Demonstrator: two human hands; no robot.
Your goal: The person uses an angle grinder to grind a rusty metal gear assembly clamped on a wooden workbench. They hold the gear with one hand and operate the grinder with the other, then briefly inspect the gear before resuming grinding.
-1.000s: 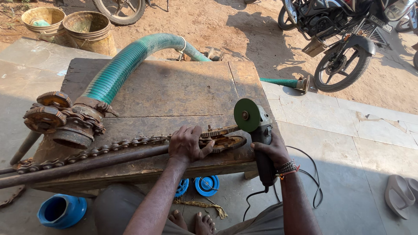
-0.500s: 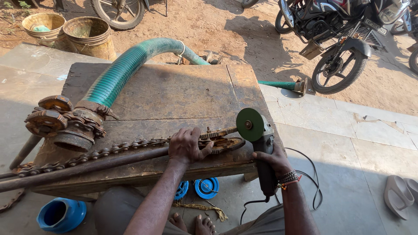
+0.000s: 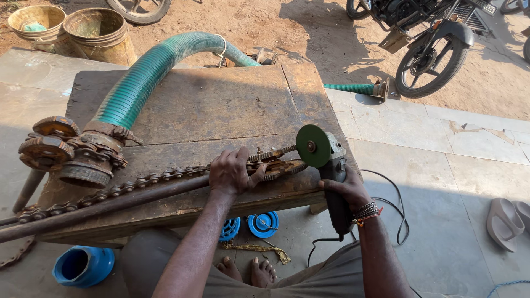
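My left hand [image 3: 232, 172] presses down on the toothed head of a long rusty chain wrench [image 3: 132, 196] lying across a worn wooden table [image 3: 210, 105]. The wrench's jaw [image 3: 276, 160] sticks out just past my fingers. My right hand [image 3: 345, 190] grips the dark body of an angle grinder [image 3: 331, 165]. Its green disc [image 3: 312, 145] sits right beside the jaw's tip. A black cable [image 3: 386, 221] trails from the grinder to the floor.
A green ribbed hose [image 3: 149, 72] with a rusty flanged fitting [image 3: 72, 152] lies on the table's left. Two buckets [image 3: 99, 30] stand behind, a motorcycle [image 3: 430, 44] at the right. Blue plastic fittings [image 3: 83, 265] and my bare feet [image 3: 248, 270] are under the table; sandals [image 3: 505, 221] lie right.
The view has shifted slightly. The grinder's disc has stayed by the wrench's jaw, and both hands keep their grips.
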